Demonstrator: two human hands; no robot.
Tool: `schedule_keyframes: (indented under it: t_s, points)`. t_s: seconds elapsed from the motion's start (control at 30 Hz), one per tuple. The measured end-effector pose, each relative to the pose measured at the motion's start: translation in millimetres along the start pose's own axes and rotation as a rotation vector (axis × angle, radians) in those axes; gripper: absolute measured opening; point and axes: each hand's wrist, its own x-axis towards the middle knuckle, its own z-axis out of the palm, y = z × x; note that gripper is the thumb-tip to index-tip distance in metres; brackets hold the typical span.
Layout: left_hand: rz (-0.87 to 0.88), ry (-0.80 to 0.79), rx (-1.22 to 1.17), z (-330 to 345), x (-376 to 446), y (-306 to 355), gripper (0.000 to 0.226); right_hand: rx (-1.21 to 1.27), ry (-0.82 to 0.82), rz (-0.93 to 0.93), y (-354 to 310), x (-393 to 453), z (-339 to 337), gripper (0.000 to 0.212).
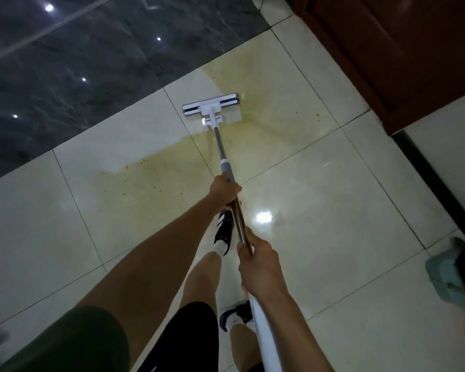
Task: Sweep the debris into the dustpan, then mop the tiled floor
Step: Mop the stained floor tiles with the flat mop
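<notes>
Nearest us, we see 2 bare legs and 2 dark shoes with white socks on the cream tiled floor [333, 197]. Our 2 hands hold 1 mop: the right hand [259, 267] is curled round the mop handle [238, 218] close to us, just where the metal shaft meets a white upper section, and the left hand [224, 191] wraps the shaft further down, touching the grey collar. At the right edge, near us, 1 pale green dustpan [451, 275] lies on the floor with 1 dark-bristled brush resting in it.

Beyond the hands, the shaft slopes down to 1 flat mop head [211, 104], pressed on the tile. It sits within 1 wide yellowish stain [266, 124] dotted with small specks; a cleaner strip runs to the left of the head. Farthest off, dark glossy tiles [78, 63] show 5 bright light reflections, and 1 reddish wooden cabinet [400, 49] stands at upper right.
</notes>
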Motion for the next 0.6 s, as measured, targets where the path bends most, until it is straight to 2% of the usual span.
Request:
schedule_keyframes:
  t_s: [0.3,0.47,0.6]
  points:
    - [0.020,0.022,-0.028,-63.7,133.8,131.4,0.022,-0.038,0.086,-0.056,-128.2,146.7,-14.8,0.043]
    - [0.040,0.054,-0.018,-105.6,201.9,205.6,0.024,0.016,0.059,-0.067,-204.5,222.1,-21.5,0.043]
    - [0.052,0.061,-0.003,-124.0,234.6,240.2,0.020,0.060,0.050,-0.048,-238.5,258.2,-24.2,0.044]
